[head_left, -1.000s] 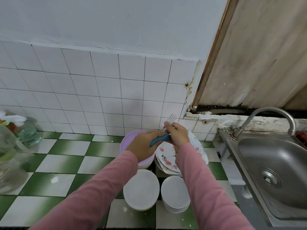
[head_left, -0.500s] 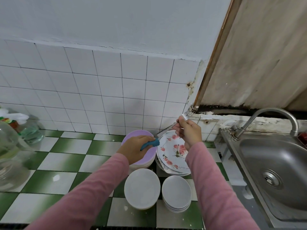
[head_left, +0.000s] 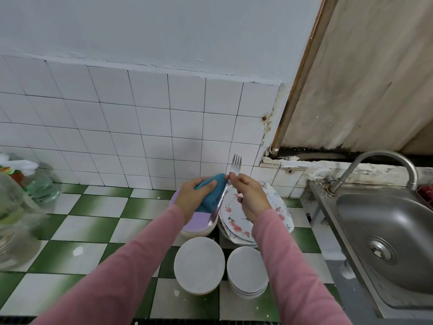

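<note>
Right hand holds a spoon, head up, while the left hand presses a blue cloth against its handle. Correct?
Not a spoon: it is a fork, its tines plain in the head view. The rest stands: the right hand holds it tines up, and the left hand presses the blue cloth against its handle.

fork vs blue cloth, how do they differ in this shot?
1. The fork is shiny metal; the cloth is matte blue.
2. The fork is long and thin, near upright with tines up; the cloth is a bunched wad.
3. The right hand pinches the fork just below the tines; the left hand grips the cloth whole.
Shared: both are held side by side above the stacked plates.
</note>
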Demonstrator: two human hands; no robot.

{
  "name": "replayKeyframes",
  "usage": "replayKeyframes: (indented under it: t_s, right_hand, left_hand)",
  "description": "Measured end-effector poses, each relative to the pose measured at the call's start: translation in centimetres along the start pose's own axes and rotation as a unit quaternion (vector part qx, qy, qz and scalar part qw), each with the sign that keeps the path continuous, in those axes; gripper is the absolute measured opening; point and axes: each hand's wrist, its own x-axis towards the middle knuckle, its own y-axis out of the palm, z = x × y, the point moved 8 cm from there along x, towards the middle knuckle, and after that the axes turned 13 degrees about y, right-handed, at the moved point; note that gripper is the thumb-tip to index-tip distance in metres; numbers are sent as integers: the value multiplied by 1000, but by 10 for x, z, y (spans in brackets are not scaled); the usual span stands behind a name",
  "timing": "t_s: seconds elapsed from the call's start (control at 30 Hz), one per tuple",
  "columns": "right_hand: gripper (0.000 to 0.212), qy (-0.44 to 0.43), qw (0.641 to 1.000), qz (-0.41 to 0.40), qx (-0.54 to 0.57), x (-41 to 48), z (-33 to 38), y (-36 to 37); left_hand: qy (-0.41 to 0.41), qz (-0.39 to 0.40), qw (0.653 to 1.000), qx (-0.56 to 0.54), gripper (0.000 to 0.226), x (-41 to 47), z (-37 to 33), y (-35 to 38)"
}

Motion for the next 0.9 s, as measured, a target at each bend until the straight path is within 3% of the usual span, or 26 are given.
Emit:
replayKeyframes:
  t_s: [0.1,0.27,0.43,0.63,0.77,0.9]
  right_hand:
    - [13,-10,1000,6,15,-1,-1,6]
    - [18,-39,997,-24,60,0,9,-8]
    - [11,-31,999,10,41,-1,0,4]
    - [21,-42,998,-18,37,2,5,-5]
    - [12,-32,999,-13,34,-1,-4,2]
    - [10,-33,998,-18,42,-2,-6,1]
  left_hand:
    - [-47,71,992,-96,31,-5,3,17]
    - [-67,139,988,-30,30,-17,8,22]
    - [-62,104,983,-141,23,-14,-2,26]
    - [-94,171,979,-66,32,-23,6,27]
    - [-71,134,982,-108,23,-17,-1,24]
    - [-80,148,982,-87,31,-17,2,22]
